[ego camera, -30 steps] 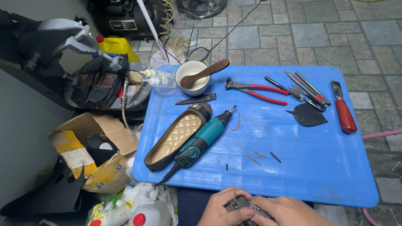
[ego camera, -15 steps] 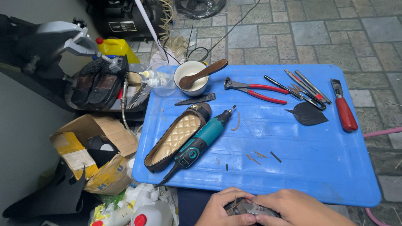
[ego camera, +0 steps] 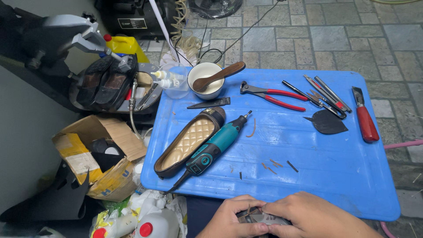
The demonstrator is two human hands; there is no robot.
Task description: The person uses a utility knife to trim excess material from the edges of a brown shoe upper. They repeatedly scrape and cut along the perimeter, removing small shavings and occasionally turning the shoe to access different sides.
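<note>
Since a second ago: both hands have stayed at the near edge of the blue table [ego camera: 335, 176], pressed together; everything lying on it is unmoved. The view has shifted slightly.

Left hand [ego camera: 233, 218] and right hand [ego camera: 308, 218] are closed together around a small dark object [ego camera: 257, 217], fingers wrapped over its top. It sits between the two palms, just below the table edge. Only a dark grey strip with a paler sheen shows; its shape cannot be told.

On the table: quilted tan shoe [ego camera: 187, 141] lying beside a teal rotary tool [ego camera: 216, 145], touching along its side. Further back, white bowl [ego camera: 205, 79] with wooden spoon [ego camera: 220, 75], red-handled pliers [ego camera: 273, 94], red-handled knife [ego camera: 365, 117], dark leather piece [ego camera: 327, 122].
</note>
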